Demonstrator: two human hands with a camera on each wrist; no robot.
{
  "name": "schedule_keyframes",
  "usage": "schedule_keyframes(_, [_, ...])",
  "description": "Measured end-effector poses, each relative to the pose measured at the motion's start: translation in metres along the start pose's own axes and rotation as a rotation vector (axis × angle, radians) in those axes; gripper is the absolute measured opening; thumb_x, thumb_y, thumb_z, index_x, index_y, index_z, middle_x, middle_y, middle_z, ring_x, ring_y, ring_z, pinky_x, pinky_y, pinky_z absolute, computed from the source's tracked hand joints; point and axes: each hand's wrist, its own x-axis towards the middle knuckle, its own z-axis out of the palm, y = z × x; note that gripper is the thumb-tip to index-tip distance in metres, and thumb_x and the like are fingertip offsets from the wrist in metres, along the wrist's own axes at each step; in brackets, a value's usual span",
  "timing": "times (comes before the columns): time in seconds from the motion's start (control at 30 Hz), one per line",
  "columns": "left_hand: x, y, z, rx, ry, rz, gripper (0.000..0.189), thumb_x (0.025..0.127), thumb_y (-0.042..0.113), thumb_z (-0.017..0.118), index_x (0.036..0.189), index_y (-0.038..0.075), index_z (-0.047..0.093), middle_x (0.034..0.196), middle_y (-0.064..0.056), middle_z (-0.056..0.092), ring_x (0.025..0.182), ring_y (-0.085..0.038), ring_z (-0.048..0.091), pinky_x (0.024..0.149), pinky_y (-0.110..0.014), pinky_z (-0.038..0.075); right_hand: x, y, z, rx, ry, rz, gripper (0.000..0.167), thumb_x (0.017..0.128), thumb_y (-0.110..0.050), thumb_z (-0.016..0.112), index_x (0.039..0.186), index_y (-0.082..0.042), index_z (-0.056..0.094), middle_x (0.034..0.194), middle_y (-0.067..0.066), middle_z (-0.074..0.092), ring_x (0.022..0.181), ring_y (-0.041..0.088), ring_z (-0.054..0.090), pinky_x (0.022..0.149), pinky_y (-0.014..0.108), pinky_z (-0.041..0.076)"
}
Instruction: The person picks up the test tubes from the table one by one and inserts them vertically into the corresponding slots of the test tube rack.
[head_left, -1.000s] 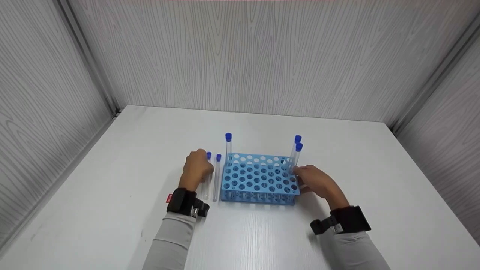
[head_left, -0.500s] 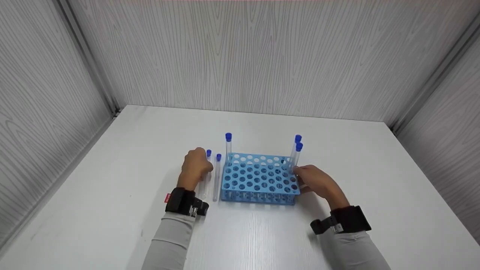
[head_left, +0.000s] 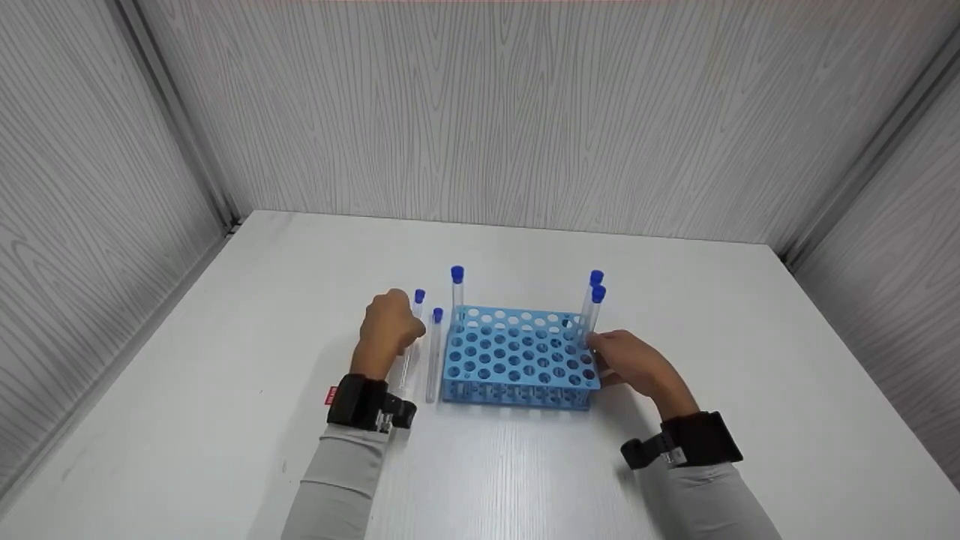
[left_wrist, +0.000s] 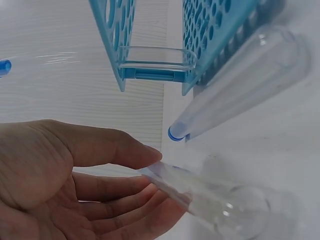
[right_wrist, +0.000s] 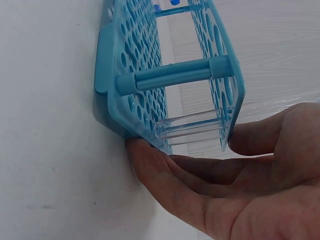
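My left hand (head_left: 390,326) pinches a clear test tube (left_wrist: 215,202) with a blue cap between thumb and fingers. Its capped end leans away from me, left of the blue test tube rack (head_left: 521,360). A second capped test tube (head_left: 433,360) lies on the table between that hand and the rack. At the rack's right end, my right hand (head_left: 634,364) grips the frame, the thumb on the upper plate and fingers at the lower one in the right wrist view. One capped tube (head_left: 457,294) stands in the rack's back left corner; two capped tubes (head_left: 594,311) stand at its back right.
The white table (head_left: 525,472) is bounded by a pale wood-grain panel (head_left: 495,112) at the back and side panels (head_left: 67,187) left and right. Many holes in the rack hold no tube. Each wrist wears a black strap with a camera (head_left: 367,403).
My left hand has shifted slightly away from me and to the left, and the held tube's cap has risen farther off. The right hand and the rack have stayed still.
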Motion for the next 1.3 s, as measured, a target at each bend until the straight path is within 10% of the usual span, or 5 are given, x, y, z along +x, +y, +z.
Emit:
schedule_keyframes(0.63, [-0.007, 0.010, -0.015, -0.018, 0.042, 0.059, 0.016, 0.088, 0.009, 0.068, 0.075, 0.006, 0.059, 0.061, -0.002, 0.042, 0.060, -0.017, 0.046, 0.052, -0.029, 0.038, -0.003, -0.002, 0.000, 0.016, -0.006, -0.004, 0.052, 0.107, -0.029, 0.039, 0.140, 0.010, 0.048, 0.108, 0.014, 0.062, 0.102, 0.025, 0.062, 0.094, 0.041, 0.056])
schedule_keyframes(1.3, [-0.018, 0.019, -0.021, -0.017, 0.084, 0.115, 0.024, 0.088, 0.011, 0.069, 0.108, -0.003, 0.066, 0.105, -0.018, 0.069, 0.088, -0.027, 0.061, 0.072, -0.036, 0.052, -0.003, -0.001, 0.000, 0.008, -0.013, -0.004, 0.052, 0.107, -0.030, 0.040, 0.139, 0.010, 0.049, 0.107, 0.014, 0.062, 0.102, 0.025, 0.062, 0.095, 0.042, 0.055])
